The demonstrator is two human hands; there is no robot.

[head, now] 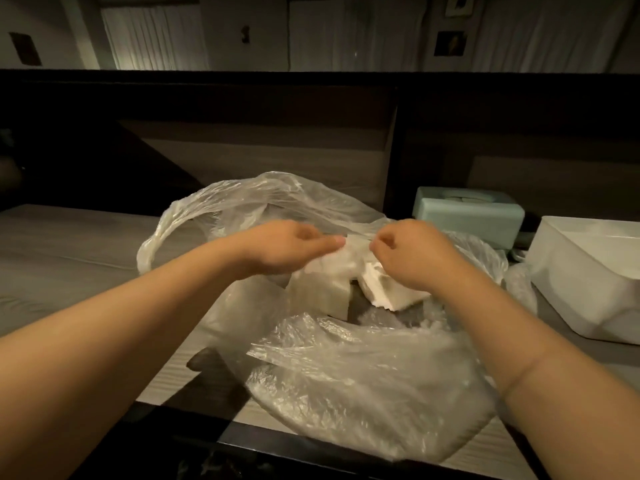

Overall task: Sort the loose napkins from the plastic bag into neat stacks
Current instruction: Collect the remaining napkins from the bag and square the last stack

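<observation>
A large clear plastic bag [363,375] lies open and crumpled on the wooden table [69,244]. Inside its mouth sit white napkins: one block [320,296] stands on the left and a tilted stack [388,292] leans on the right. My left hand [284,247] and my right hand [412,254] meet above them, and both pinch the top edge of a white napkin [356,245] between them. The lower part of that napkin is partly hidden by my hands.
A pale green tissue box [467,216] stands behind the bag on the right. A white rectangular bin [588,282] sits at the right edge. A dark wooden partition [242,140] rises behind the table. The table's dark front edge [242,441] runs below the bag.
</observation>
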